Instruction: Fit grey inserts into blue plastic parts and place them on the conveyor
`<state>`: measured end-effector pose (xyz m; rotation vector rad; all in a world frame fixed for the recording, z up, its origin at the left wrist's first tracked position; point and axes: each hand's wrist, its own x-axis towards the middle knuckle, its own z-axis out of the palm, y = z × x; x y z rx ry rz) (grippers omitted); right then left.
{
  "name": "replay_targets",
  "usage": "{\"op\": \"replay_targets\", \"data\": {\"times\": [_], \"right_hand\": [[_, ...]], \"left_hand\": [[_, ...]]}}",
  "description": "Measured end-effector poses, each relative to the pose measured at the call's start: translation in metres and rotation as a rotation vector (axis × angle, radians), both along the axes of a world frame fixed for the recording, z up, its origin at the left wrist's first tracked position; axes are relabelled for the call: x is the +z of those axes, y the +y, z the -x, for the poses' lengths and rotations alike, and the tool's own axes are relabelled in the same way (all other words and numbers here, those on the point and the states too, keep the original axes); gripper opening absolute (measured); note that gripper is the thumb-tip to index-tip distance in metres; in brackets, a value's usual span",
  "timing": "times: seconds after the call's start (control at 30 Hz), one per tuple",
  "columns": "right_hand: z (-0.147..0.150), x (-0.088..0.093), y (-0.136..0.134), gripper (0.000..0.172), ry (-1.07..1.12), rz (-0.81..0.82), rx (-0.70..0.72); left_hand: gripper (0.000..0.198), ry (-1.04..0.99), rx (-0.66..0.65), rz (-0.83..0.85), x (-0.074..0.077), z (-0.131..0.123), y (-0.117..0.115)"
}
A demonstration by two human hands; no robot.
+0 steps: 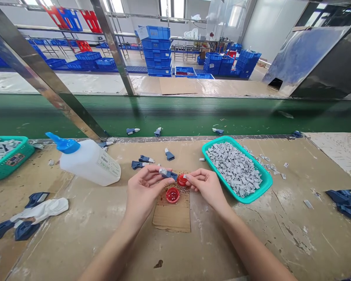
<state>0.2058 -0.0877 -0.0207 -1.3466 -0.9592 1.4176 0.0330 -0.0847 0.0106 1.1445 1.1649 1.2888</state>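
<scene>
My left hand (pixel 144 188) is closed on a dark blue plastic part (pixel 170 175) with a light grey piece at its end. Between the fingertips of my right hand (pixel 206 186) is a small light grey plastic piece (pixel 185 176), held over a red cap (pixel 181 180). Nearer to me, a second red cap (pixel 172 195) holds a shiny liquid. Both caps rest on a cardboard piece (pixel 172 218) strewn with specks. Just right of my right hand stands a turquoise basket (pixel 267 183) full of small grey pieces (pixel 235 168).
A white bottle with a blue nozzle (pixel 87 162) stands at left, beside another turquoise basket (pixel 8 168). Blue parts (pixel 169 155) lie past my hands and on the green conveyor belt (pixel 175 117). More blue parts (pixel 346 203) lie far right. A metal post (pixel 46 74) slants across the left.
</scene>
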Motion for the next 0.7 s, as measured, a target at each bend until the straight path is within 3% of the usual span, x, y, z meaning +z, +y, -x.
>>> {"op": "replay_targets", "data": {"times": [0.3,0.57,0.7], "right_hand": [[-0.003,0.020,-0.014,0.023,0.295,0.007,0.119],[0.002,0.016,-0.015,0.031,0.192,0.025,0.195],[0.004,0.020,-0.018,0.037,0.164,0.084,0.276]], "left_hand": [[0.025,0.009,-0.071,0.025,-0.004,-0.010,-0.007],[0.024,0.002,-0.030,0.053,-0.007,-0.013,-0.011],[0.027,0.023,-0.095,0.013,-0.007,-0.013,-0.015]]}}
